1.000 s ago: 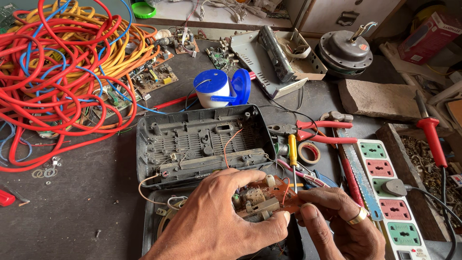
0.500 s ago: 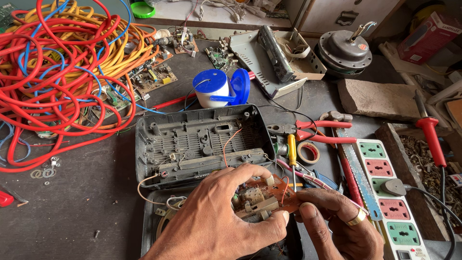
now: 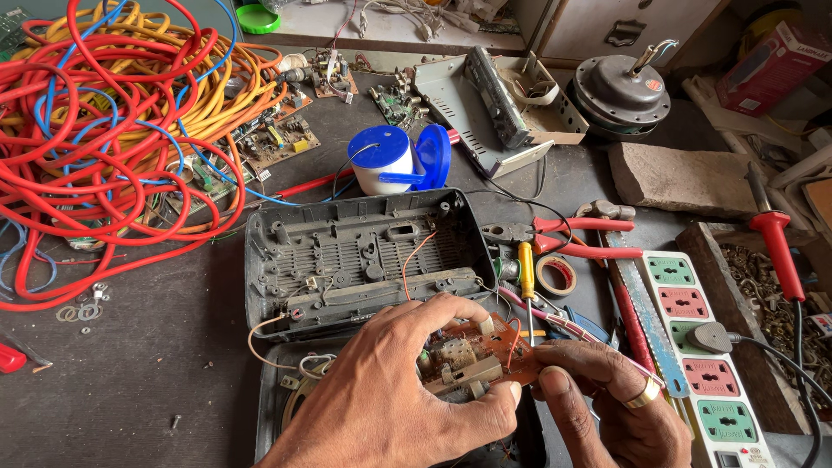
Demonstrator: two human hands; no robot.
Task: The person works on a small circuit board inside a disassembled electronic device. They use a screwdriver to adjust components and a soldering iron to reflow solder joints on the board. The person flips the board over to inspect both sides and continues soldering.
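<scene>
Barely shifted, both hands: left hand [image 3: 390,394] and right hand [image 3: 607,399] fingers clamp the brown circuit board [image 3: 485,351] above the crowded dark workbench [image 3: 130,381]; grey casing [image 3: 355,256] just beyond fingertips, power strip [image 3: 693,347] crowding right.

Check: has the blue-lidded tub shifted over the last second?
No. The tub sits in the same spot, just behind the back edge of the open grey case, with its lid hanging open to the right as before.

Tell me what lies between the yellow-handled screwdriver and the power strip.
In the head view, a tape roll lies between the yellow-handled screwdriver and the power strip, with red plier handles just above.
</scene>
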